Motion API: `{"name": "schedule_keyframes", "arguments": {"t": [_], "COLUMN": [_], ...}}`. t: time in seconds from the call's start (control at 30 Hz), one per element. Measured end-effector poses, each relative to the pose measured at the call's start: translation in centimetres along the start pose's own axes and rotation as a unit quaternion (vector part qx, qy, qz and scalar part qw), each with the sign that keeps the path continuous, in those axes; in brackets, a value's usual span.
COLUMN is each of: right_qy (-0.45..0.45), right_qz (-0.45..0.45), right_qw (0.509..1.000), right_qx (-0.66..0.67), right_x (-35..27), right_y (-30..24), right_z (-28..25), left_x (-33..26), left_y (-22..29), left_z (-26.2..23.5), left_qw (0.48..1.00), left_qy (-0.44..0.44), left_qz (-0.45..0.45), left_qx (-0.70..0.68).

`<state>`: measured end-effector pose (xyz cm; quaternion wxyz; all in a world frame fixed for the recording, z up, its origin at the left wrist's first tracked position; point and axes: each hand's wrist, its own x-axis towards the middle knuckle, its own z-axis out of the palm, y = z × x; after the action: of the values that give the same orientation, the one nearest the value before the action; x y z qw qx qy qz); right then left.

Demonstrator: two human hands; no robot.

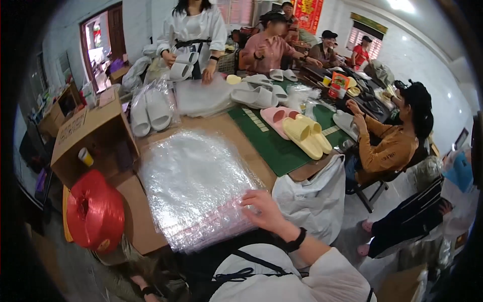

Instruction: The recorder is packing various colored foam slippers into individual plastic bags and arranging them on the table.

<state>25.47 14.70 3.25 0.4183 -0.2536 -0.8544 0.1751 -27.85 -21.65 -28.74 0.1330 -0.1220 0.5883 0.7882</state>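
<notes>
My right hand (265, 210) reaches over the lower right edge of a stack of clear plastic bags (193, 176). Its fingers are bent and apart, with nothing visible between them, and a black band is on the wrist. Pinkish edges show along the near side of the stack. Low at the left, my left hand (137, 280) hangs beside dark olive material (118, 261); its fingers are too dark to make out. Just beyond the stack, a pair of light grey slippers (151, 110) lies in a clear bag.
A big red roll of plastic twine (95, 211) and an open cardboard box (93, 133) stand left. Yellow slippers (307, 136) and pink slippers (275, 118) rest on a green mat (266, 151). A white sack (312, 201) hangs at the table edge. Several people work around the table.
</notes>
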Motion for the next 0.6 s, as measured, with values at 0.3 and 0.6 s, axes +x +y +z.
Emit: {"name": "schedule_keyframes", "arguments": {"t": [0.3,0.6], "right_qy": [0.228,0.132], "right_qz": [0.180,0.407], "right_qw": [0.938,0.866], "right_qx": [-0.188,-0.257], "right_x": [-1.5,4.8], "right_y": [20.3,33.7], "right_z": [-16.0,-18.2], "left_x": [-14.0,-35.0], "left_y": [11.1,24.4], "left_z": [2.9,20.6], "left_qw": [0.581,0.677], "left_qy": [0.205,-0.378], "left_qz": [0.253,0.061], "left_qx": [0.746,0.628]}}
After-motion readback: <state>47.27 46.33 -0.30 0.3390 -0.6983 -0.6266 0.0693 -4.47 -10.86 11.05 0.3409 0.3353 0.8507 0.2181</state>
